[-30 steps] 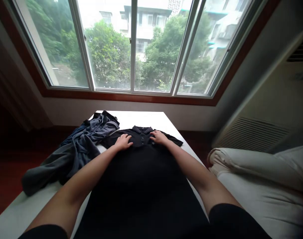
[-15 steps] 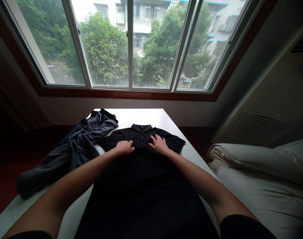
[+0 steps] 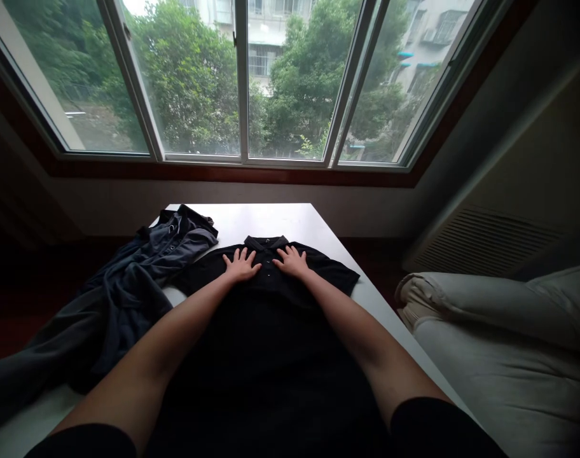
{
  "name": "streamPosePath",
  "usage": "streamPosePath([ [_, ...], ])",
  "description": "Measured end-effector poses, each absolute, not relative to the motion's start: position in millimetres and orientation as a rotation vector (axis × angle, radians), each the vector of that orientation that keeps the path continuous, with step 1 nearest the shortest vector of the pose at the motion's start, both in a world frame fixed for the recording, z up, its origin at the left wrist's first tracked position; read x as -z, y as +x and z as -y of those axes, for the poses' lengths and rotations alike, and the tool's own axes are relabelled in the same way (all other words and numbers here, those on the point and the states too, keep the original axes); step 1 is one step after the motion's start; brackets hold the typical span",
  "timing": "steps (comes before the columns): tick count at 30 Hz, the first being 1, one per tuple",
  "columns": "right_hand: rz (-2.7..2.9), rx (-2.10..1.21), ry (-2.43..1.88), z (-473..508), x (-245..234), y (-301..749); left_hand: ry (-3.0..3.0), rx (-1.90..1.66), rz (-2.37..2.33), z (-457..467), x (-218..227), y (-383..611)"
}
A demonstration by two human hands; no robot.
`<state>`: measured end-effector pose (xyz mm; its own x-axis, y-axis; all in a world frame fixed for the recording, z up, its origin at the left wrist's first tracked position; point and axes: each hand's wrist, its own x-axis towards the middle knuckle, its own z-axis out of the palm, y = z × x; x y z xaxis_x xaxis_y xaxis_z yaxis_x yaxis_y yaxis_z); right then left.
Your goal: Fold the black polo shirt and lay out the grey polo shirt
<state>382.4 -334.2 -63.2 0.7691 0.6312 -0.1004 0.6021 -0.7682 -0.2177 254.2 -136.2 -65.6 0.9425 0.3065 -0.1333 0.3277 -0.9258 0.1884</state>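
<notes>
A black polo shirt (image 3: 271, 305) lies spread face up, its collar toward the window and its short sleeves out to both sides. My left hand (image 3: 242, 264) rests flat on the chest, left of the button placket, with fingers spread. On the other side of the placket my right hand (image 3: 292, 261) also lies flat, just below the collar, fingers apart. Neither hand grips the cloth. The lower part of the shirt runs toward my body, where its dark cloth is hard to tell from my own clothing.
A heap of dark blue and grey clothes (image 3: 142, 286) lies at the left on the white table (image 3: 266, 219), partly over its edge. To the right stands a pale sofa (image 3: 500, 343). Behind the table is a wide window (image 3: 245, 83) with a brown frame.
My left hand has opened from loosely curled fingers to a flat spread and moved up the shirt. My right hand has slid up toward the collar. The view has tilted slightly down.
</notes>
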Motion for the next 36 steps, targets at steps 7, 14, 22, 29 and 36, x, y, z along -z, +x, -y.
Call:
streamPosePath([
  [7,0.979,-0.222,-2.793,314.6,69.1,421.7,2.891,0.102,-0.474,109.9,71.8,292.6],
  [14,0.998,-0.256,-2.808,305.6,72.3,452.4,2.882,0.112,-0.448,83.4,71.6,324.3],
  [22,1.003,-0.259,-2.818,297.3,74.2,461.9,2.877,0.066,-0.450,70.6,75.1,338.6],
  [29,1.091,0.071,-2.704,305.6,69.3,444.0,2.929,-0.228,-0.538,57.8,70.3,306.5],
  [36,1.155,0.181,-2.559,333.9,79.9,423.9,2.965,-0.378,-0.720,3.2,50.6,229.8],
])
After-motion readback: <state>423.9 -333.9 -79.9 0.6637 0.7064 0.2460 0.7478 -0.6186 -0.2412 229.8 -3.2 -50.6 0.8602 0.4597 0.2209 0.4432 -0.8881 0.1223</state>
